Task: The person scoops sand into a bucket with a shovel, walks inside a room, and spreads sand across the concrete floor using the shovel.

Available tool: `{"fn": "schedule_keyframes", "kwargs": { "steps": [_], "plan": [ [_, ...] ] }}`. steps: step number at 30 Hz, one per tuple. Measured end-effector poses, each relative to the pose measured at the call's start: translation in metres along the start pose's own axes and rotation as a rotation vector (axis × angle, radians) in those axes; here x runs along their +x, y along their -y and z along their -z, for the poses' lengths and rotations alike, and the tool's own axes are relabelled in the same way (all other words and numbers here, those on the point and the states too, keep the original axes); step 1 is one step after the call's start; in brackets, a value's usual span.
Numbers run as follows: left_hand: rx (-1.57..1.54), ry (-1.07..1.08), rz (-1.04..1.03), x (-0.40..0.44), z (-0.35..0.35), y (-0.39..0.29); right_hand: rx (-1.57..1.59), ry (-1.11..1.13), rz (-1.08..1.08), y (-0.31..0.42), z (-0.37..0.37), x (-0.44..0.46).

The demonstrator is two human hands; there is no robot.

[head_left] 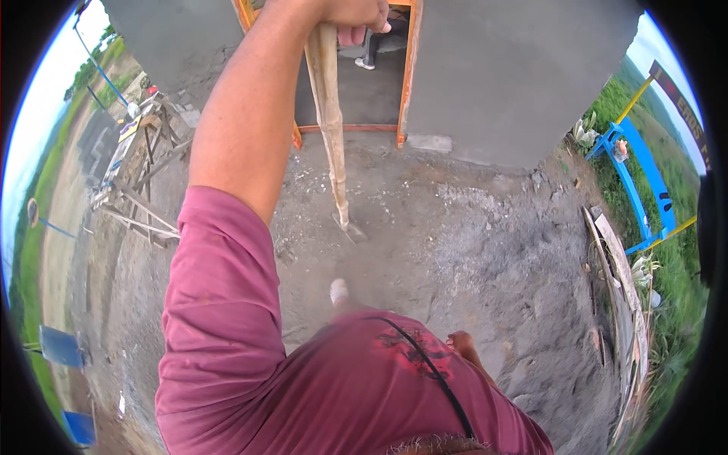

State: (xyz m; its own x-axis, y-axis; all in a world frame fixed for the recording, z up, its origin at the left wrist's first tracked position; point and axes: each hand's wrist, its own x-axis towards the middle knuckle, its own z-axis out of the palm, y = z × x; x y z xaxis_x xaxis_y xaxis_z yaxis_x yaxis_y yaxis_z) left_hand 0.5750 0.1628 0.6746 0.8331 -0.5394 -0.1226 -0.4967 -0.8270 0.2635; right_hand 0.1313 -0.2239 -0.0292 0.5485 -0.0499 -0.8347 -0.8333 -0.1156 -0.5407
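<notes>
My left hand (364,15) is raised at the top of the view, fingers closed round the upper end of a rough wooden handle (329,114). This handle runs down to a small, dirt-covered blade (353,230) that touches the ground. Low beside my body, my right hand (459,341) hangs with its fingers curled, and no object shows in it. Part of that hand is hidden by my shirt. One foot (339,290) shows below the blade.
An orange-framed doorway (409,76) opens in a grey wall (516,68); a person's leg and shoe (365,64) show inside. Wooden trestles (140,201) stand left. Boards (626,280) edge the rough ground at right, near a blue frame (641,174) and grass.
</notes>
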Motion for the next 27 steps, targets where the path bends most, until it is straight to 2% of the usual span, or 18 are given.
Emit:
{"fn": "schedule_keyframes", "kwargs": {
  "steps": [3, 8, 11, 15, 18, 20, 24, 27],
  "plan": [
    [0.041, -0.011, 0.018, 0.003, 0.002, -0.008, -0.372, 0.058, 0.239, -0.010, 0.012, -0.004],
    [0.089, 0.011, 0.038, 0.016, 0.004, -0.011, -0.218, 0.057, 0.227, -0.043, 0.016, 0.015],
    [0.046, 0.038, 0.003, 0.030, 0.003, -0.008, -0.388, 0.002, 0.352, -0.037, 0.015, -0.002],
    [0.029, 0.049, -0.006, 0.037, 0.004, -0.013, -0.442, -0.007, 0.391, -0.036, 0.010, -0.008],
    [-0.005, 0.049, 0.001, 0.044, 0.002, -0.010, -0.509, -0.055, 0.573, -0.043, 0.010, -0.010],
    [0.002, 0.054, -0.004, 0.046, 0.002, -0.011, -0.504, -0.079, 0.618, -0.048, 0.008, -0.009],
    [0.003, 0.022, 0.047, 0.037, 0.003, -0.015, -0.528, -0.063, 0.436, -0.025, 0.004, -0.022],
    [0.011, 0.011, 0.079, 0.030, 0.005, -0.017, -0.601, -0.044, 0.558, -0.018, 0.001, -0.026]
  ]
}}
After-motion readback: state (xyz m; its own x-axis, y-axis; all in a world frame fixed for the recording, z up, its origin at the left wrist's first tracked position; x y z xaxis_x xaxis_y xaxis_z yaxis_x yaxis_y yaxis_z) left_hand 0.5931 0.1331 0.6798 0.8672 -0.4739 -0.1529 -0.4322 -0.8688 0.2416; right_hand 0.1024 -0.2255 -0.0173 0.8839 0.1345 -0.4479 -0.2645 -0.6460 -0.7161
